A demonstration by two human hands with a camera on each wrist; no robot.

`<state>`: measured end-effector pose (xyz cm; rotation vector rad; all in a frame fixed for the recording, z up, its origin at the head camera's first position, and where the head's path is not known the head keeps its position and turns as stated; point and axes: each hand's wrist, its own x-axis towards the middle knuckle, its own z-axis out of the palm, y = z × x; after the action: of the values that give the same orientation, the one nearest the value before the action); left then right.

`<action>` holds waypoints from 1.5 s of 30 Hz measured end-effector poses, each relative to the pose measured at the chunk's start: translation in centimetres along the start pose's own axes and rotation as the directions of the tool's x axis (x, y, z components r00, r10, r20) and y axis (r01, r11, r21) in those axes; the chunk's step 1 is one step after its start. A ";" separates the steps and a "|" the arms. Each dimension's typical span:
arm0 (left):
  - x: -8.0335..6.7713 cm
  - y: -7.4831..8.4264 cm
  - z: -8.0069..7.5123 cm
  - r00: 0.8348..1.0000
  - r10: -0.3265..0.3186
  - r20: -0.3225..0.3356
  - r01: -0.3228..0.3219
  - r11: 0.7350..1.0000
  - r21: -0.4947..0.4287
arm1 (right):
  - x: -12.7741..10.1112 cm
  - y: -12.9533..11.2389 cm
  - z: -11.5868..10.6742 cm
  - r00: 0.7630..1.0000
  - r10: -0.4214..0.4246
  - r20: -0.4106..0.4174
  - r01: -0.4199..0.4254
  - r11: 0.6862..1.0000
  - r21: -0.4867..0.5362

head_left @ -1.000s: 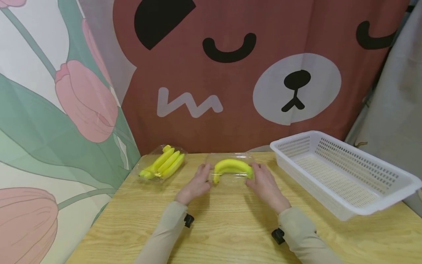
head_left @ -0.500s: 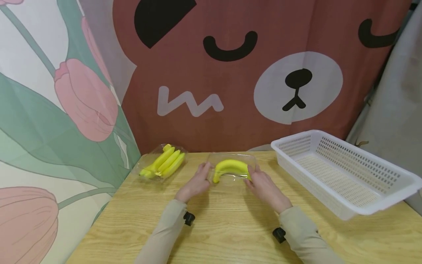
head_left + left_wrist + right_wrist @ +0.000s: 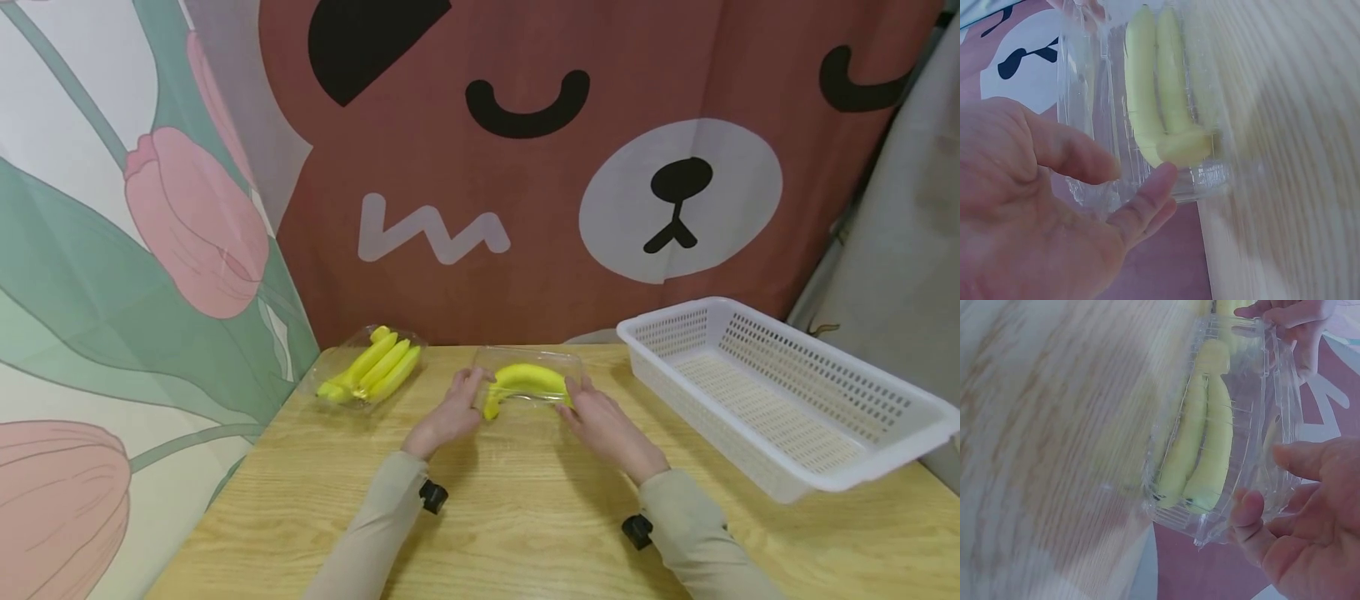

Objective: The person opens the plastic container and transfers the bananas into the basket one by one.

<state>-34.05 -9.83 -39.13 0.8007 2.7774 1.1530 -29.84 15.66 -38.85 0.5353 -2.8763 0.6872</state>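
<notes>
Yellow bananas in a clear plastic clamshell box (image 3: pixel 527 383) sit on the wooden table (image 3: pixel 525 533) between both hands. The left hand (image 3: pixel 448 417) pinches the box's left end with thumb and fingers; the right hand (image 3: pixel 606 427) pinches its right end likewise. Left of the left hand lies a second clear pack of yellow bananas (image 3: pixel 369 372); right of the right hand stands a white perforated plastic basket (image 3: pixel 780 400).
</notes>
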 end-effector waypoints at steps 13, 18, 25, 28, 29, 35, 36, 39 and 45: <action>-0.1 -0.3 -0.3 1.000 -0.009 -0.009 0.008 0.998 -0.069 | 0.4 0.7 -1.3 0.999 0.018 -0.049 -0.014 0.995 0.098; 0.1 -1.4 -0.7 0.996 -0.090 0.004 0.089 0.980 -0.177 | 0.7 0.8 -1.4 0.994 0.069 -0.087 -0.060 0.992 0.108; 0.1 -2.1 -1.2 0.988 -0.144 0.047 0.151 0.961 -0.233 | 0.9 0.7 -1.7 0.972 0.138 -0.190 -0.114 0.985 0.128; 0.2 -2.2 -1.3 0.986 -0.151 0.072 0.165 0.952 -0.258 | 0.9 0.5 -1.8 0.958 0.153 -0.242 -0.124 0.983 0.134; 0.2 -2.2 -1.3 0.985 -0.154 0.077 0.169 0.948 -0.270 | 0.9 0.4 -1.8 0.954 0.159 -0.255 -0.128 0.983 0.134; -0.1 -2.2 -1.3 0.983 -0.142 0.115 0.165 0.961 -0.223 | 1.0 0.3 -1.9 0.936 0.168 -0.309 -0.134 0.983 0.129; -0.2 -2.2 -1.3 0.983 -0.137 0.121 0.159 0.967 -0.200 | 1.0 0.3 -2.0 0.933 0.169 -0.317 -0.130 0.982 0.139; -0.3 -2.1 -1.3 0.985 -0.120 0.120 0.136 0.981 -0.136 | 1.1 0.4 -2.3 0.931 0.134 -0.340 -0.080 0.983 0.167; -0.2 -2.0 -1.3 0.989 -0.107 0.104 0.115 0.991 -0.068 | 1.0 0.6 -2.8 0.947 0.047 -0.318 0.029 0.973 0.229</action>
<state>-35.04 -11.96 -39.61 0.6686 2.6443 1.1548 -30.89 17.11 -36.38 0.3927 -2.5121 1.0167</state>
